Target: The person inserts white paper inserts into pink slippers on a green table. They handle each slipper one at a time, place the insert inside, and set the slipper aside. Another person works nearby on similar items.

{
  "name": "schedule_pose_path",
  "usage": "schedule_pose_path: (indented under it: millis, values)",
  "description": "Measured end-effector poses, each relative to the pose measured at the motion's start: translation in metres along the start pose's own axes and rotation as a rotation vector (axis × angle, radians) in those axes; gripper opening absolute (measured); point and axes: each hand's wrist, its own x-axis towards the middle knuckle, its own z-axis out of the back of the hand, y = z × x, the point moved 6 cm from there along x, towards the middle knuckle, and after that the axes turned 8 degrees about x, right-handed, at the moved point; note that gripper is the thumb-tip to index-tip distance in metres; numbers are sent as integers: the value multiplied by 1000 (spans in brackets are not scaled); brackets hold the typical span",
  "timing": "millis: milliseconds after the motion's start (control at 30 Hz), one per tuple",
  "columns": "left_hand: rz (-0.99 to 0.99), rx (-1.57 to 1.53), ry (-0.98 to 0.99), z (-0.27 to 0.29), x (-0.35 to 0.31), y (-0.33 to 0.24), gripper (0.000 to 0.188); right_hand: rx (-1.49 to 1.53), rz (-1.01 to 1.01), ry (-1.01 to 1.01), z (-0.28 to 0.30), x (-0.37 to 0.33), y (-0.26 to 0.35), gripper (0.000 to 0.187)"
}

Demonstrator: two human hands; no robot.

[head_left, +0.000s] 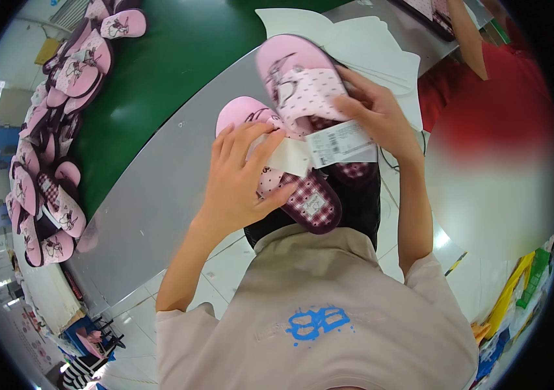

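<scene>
A pair of pink slippers with plaid insoles is in front of my body, at the edge of the table. My left hand (239,177) grips the left slipper (311,203), its fingers over the dotted strap and its thumb by the insole. My right hand (376,112) is closed around the side of the right slipper (313,91), which sits slightly farther away. A white paper tag (342,144) with print hangs between the two slippers. A blank pale flap (288,156) beside it reaches under my left fingers; how they are joined is hidden.
Many pink slippers (80,77) lie piled along the left side of the green table surface (160,62), which has a grey border (153,175). White sheets (381,55) are fanned at the far right edge. A co-worker in red (504,84) is close on my right.
</scene>
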Motion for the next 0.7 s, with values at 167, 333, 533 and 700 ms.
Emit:
schedule_pose_path:
  millis: [167, 333, 533, 700]
  values:
    - [44, 41, -94, -9, 19, 0, 55, -377, 230, -163, -13, 0, 13, 54]
    - [41, 165, -66, 0, 23, 18, 39, -646, 247, -199, -23, -39, 23, 53]
    - [74, 176, -54, 9, 17, 27, 35, -574, 76, -240, -25, -69, 1, 49]
    - [-19, 199, -89, 9, 18, 6, 39, -625, 178, -317, -33, -77, 0, 47]
